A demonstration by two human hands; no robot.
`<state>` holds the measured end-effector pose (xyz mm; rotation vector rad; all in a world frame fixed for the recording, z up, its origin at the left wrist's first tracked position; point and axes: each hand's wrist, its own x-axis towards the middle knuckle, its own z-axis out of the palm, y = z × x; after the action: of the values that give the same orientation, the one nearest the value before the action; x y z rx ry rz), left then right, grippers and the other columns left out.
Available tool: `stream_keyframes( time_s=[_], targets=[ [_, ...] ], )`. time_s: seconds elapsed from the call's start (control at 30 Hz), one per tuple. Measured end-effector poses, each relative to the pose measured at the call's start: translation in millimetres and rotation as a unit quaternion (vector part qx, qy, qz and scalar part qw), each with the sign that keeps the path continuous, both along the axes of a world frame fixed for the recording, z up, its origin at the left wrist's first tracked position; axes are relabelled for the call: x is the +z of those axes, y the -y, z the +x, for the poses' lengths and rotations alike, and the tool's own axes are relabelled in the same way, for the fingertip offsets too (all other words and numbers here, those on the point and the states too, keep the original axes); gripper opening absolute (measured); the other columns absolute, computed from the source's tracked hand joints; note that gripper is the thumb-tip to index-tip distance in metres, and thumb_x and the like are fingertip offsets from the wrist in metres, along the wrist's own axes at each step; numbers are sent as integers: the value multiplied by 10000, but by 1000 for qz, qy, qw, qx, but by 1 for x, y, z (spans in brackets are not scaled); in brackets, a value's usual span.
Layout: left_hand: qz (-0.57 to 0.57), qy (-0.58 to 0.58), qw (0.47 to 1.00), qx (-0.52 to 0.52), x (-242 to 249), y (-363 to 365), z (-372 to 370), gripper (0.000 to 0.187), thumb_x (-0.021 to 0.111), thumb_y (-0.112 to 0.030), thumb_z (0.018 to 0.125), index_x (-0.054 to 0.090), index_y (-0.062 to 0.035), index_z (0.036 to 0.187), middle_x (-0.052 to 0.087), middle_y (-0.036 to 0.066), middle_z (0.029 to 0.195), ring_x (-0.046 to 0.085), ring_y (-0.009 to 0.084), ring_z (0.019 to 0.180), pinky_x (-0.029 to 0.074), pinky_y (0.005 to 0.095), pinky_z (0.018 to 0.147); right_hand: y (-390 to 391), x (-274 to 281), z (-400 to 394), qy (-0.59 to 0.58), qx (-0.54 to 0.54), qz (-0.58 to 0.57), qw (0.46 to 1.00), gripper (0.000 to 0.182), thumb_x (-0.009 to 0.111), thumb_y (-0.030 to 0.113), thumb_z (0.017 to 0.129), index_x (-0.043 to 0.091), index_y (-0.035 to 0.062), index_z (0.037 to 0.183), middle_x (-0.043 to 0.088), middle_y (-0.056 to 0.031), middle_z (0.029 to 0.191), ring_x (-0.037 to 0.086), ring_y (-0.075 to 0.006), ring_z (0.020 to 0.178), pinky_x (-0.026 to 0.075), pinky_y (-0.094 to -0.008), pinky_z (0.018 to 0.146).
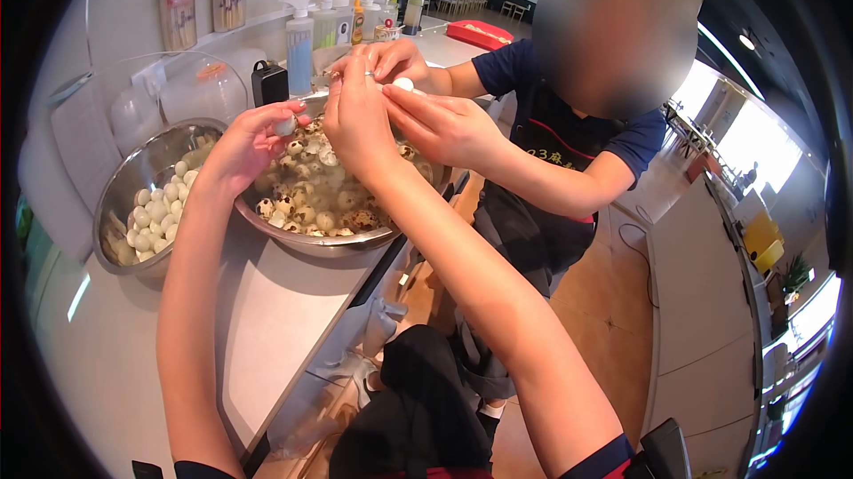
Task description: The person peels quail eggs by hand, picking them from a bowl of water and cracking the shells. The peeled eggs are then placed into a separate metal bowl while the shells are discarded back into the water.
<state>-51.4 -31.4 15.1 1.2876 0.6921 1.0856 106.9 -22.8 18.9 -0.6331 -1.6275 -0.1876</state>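
Observation:
My left hand holds a pale quail egg between its fingertips, over the left rim of a large metal bowl. In that bowl lie speckled quail eggs and bits of shell in liquid. My right hand is raised above the same bowl, its fingers drawn together; what they hold, if anything, is hidden. Just beyond it, a co-worker's hands hold a white peeled egg. Left of my left hand, a second metal bowl contains many peeled eggs.
Spray bottles and a black box stand behind the bowls on the white counter. A red tray sits farther back. The co-worker stands across the counter's corner, to the right. Chopstick holders hang on the wall.

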Motion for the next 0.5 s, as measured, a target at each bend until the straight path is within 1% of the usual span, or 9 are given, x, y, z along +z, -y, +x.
stream_keyframes(
  time_s=[0.07, 0.13, 0.2, 0.23, 0.3, 0.33, 0.4, 0.43, 0.5],
  targets=[
    [-18, 13, 999, 36, 3, 3, 2, 295, 541, -239, 811, 530, -31, 1020, 592, 30, 862, 504, 60, 687, 371, 157, 564, 0, 0, 2, 22, -13, -16, 1000, 200, 498, -30, 672, 401, -28, 848, 477, -204, 777, 505, -379, 690, 396, -428, 585],
    [-18, 28, 999, 36, 0, -1, 1, 299, 530, -252, 819, 530, -31, 1021, 592, 34, 861, 506, 60, 688, 378, 156, 566, -5, -8, 5, 43, -30, -32, 998, 212, 500, -31, 668, 403, -29, 856, 480, -198, 773, 507, -376, 693, 401, -429, 590],
    [-19, 43, 998, 36, 1, -1, 1, 304, 519, -264, 827, 530, -31, 1021, 592, 37, 861, 509, 60, 688, 384, 156, 568, -5, -17, 6, 165, -52, -104, 979, 185, 502, -18, 671, 439, -17, 846, 497, -184, 772, 517, -355, 703, 418, -422, 607],
    [-19, 41, 999, 16, 4, 3, 0, 298, 509, -264, 833, 532, -29, 1015, 592, 38, 855, 512, 61, 692, 395, 157, 569, -4, -17, 6, 165, -53, -104, 979, 185, 502, -18, 671, 439, -17, 846, 497, -184, 772, 517, -355, 703, 418, -422, 607],
    [-20, 39, 999, -5, 5, 3, -1, 294, 500, -264, 839, 535, -27, 1009, 592, 39, 849, 516, 62, 696, 405, 159, 570, -2, -15, 5, 153, -8, -72, 986, 122, 456, -24, 712, 494, 25, 817, 515, -171, 746, 525, -355, 715, 413, -428, 608],
    [-10, 39, 999, -23, 4, 1, -3, 297, 493, -259, 842, 531, -26, 1022, 588, 41, 863, 522, 64, 708, 422, 164, 584, 0, -12, 5, 158, -4, -91, 983, 81, 465, 6, 722, 505, 32, 787, 518, -156, 738, 529, -346, 719, 418, -415, 605],
    [-1, 39, 998, -41, 2, 0, -3, 300, 486, -254, 845, 527, -25, 1035, 584, 43, 877, 528, 67, 721, 439, 170, 598, 3, -9, 5, 147, -2, -109, 983, 68, 467, 32, 733, 499, 28, 791, 518, -154, 735, 529, -340, 721, 416, -409, 607],
    [8, 45, 998, -37, 2, 2, -2, 299, 491, -239, 842, 525, -23, 1046, 578, 43, 893, 531, 72, 733, 448, 179, 633, 4, -8, 5, 136, -1, -127, 983, 67, 468, 57, 743, 493, 24, 796, 518, -151, 731, 529, -334, 723, 415, -403, 610],
    [15, 53, 998, -40, 2, 4, 3, 300, 496, -225, 838, 523, -21, 1056, 572, 43, 909, 534, 76, 745, 458, 188, 669, 5, -6, 3, 120, -2, -119, 986, 77, 473, 88, 757, 486, 24, 799, 517, -148, 739, 529, -330, 720, 413, -397, 612]
  ],
)
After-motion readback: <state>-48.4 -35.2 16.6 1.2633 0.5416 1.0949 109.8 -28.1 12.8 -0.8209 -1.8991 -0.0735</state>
